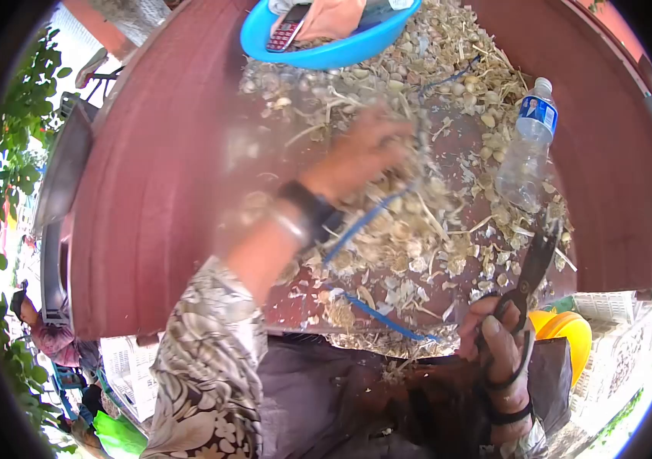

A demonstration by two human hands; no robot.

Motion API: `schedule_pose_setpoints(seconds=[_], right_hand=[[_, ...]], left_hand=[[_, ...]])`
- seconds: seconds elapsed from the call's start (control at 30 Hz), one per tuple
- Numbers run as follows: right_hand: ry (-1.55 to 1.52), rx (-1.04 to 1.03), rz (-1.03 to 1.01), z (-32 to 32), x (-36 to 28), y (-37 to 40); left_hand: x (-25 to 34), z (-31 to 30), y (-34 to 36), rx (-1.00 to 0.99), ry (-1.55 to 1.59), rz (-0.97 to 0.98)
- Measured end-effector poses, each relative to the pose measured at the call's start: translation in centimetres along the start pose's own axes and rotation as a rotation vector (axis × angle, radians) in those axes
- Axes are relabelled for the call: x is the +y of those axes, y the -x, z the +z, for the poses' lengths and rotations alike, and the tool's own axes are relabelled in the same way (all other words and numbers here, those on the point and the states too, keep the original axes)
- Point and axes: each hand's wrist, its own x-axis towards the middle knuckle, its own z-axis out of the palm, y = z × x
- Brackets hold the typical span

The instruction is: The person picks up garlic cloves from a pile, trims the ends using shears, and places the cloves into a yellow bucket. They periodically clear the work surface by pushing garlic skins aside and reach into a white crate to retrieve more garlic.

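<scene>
My left hand (368, 149), smeared by motion, reaches over the heap of garlic and dry husks (417, 222) on the red table; whether its fingers hold anything cannot be made out. A dark watch and a light bracelet circle that wrist. At the lower right, my right hand (498, 340) grips a pair of dark scissors (523, 294), fingers through the handle loops, blades pointing up and away over the table. A blue strip (364, 222) lies across the husks near my left wrist, and a second blue strip (387, 320) lies closer to my lap.
A blue basin (326, 55) with a phone (289, 29) and cloth stands at the far side. To the right lies a plastic bottle (528, 145) with a blue label. A yellow object (567, 344) and white crates are beyond the near right edge. Another person (54, 333) is at far left.
</scene>
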Motion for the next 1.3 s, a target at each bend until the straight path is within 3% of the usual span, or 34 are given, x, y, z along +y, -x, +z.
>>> schedule_pose_setpoints(seconds=[0.1,0.2,0.3,0.4,0.47,0.53,0.6,0.7,0.83,0.87,0.97,1.0,1.1,1.23,1.3], right_hand=[[0.043,-0.01,-0.046,-0.4,0.7,0.2],[0.055,-0.008,-0.053,-0.9,0.2,0.6],[0.05,-0.012,-0.067,-1.6,0.0,0.9],[0.025,-0.007,-0.115,-1.9,-0.1,1.1],[0.014,0.004,-0.106,-2.2,-0.2,1.1],[0.001,0.013,-0.084,-2.4,-0.2,1.2],[-0.004,0.022,-0.09,-2.6,-0.1,1.3],[-0.019,0.044,-0.098,-2.7,-0.3,1.3],[-0.021,0.042,-0.098,-3.1,-0.2,1.3],[-0.026,0.068,-0.095,-2.9,-0.3,1.2],[0.005,0.076,-0.071,-2.6,-0.4,0.9],[0.012,0.071,-0.066,-2.4,-0.4,0.8],[0.032,0.052,-0.047,-2.3,-0.2,0.5],[0.042,0.033,-0.05,-2.3,0.0,0.5],[0.036,0.032,-0.058,-2.2,-0.1,0.6]], left_hand=[[3.6,1.7,1.7,-0.214,0.192,0.015],[5.1,1.2,4.8,-0.241,0.023,0.061],[2.4,-2.5,10.0,-0.055,-0.257,0.072],[2.2,-6.2,13.8,0.193,0.486,-0.391],[0.3,-8.4,14.8,0.43,0.568,-0.512],[1.7,-9.3,13.9,0.529,0.372,-0.574],[4.1,-9.5,13.0,0.583,0.242,-0.519],[4.4,-10.8,11.6,0.499,-0.483,-0.464],[1.4,-11.0,9.1,0.631,-0.511,-0.232],[0.6,-10.5,8.6,0.559,-0.139,-0.362],[1.4,-9.2,5.8,0.126,-0.638,-0.566],[0.6,-8.0,5.4,0.088,-0.969,-0.507],[-0.8,-7.4,6.6,0.021,-1.046,-0.317],[-3.0,-7.3,6.3,0.406,-0.695,-0.335],[-2.6,-8.0,6.5,0.451,-0.047,-0.404]])
